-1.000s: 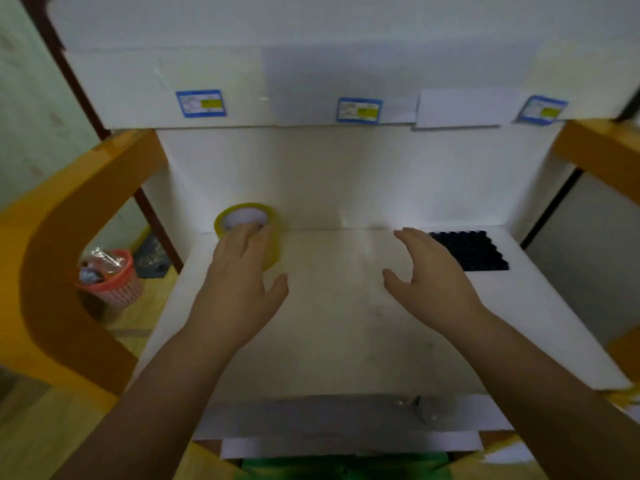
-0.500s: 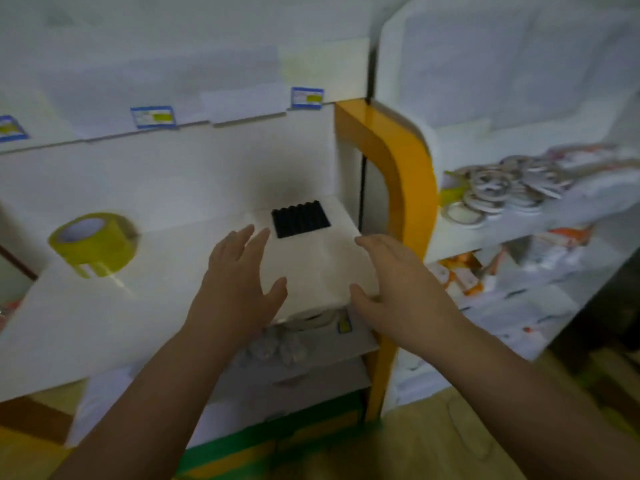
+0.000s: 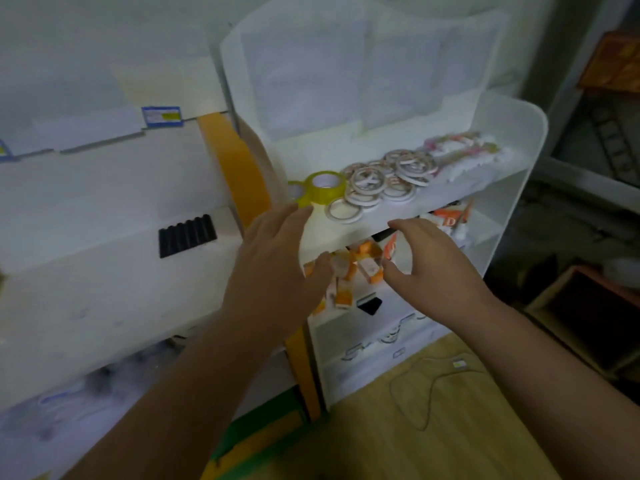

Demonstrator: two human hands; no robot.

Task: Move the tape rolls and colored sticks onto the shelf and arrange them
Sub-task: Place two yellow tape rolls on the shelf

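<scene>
Both hands reach, holding nothing, toward the white shelf unit of tape rolls.

Head view: the left hand (image 3: 273, 261) has its fingers spread and straight, fingertips just below a yellow tape roll (image 3: 325, 187) standing on the white shelf (image 3: 349, 233). The right hand (image 3: 431, 268) is loosely cupped, fingers apart, near the shelf's front edge. Beyond both hands lies a heap of white tape rolls (image 3: 384, 180); farther right, a blurred bundle of colored sticks (image 3: 460, 147). Under the hands, orange packets (image 3: 360, 268) sit on the lower shelf.
</scene>
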